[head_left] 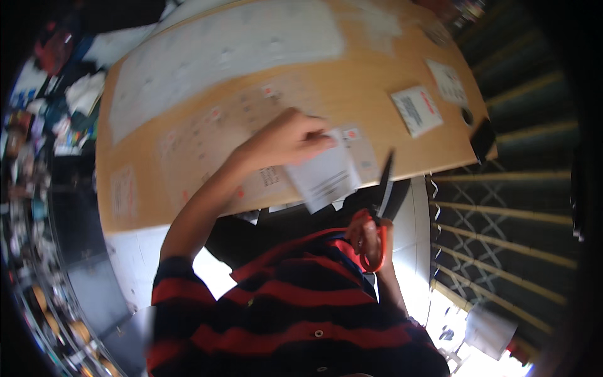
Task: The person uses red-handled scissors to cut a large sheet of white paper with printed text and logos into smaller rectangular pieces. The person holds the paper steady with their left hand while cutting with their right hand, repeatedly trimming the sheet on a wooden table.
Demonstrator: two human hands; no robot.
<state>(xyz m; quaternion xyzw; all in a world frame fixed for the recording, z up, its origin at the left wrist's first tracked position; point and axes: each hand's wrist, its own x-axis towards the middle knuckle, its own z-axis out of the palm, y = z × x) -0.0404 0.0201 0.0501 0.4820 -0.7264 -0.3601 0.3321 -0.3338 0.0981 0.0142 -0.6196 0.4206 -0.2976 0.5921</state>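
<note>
My left hand (292, 139) reaches over the wooden table with its fingers closed on the upper part of a white printed paper sheet (323, 176). The sheet slants down past the table's near edge. Close to my body, my right hand (363, 235) grips a pair of scissors (375, 251) by the red handles. Their dark blades point up and away, just right of the paper, and look nearly closed. Below the left hand, a thin printed sheet (201, 135) with small red marks lies on the table.
A large whitish sheet (239, 41) covers the table's far left. At the right lie a white booklet with red print (416, 111) and a pale card (447, 81). A dark object (482, 141) sits at the right corner. Beyond stands a folding metal gate (496, 220); cluttered shelves (38, 251) line the left.
</note>
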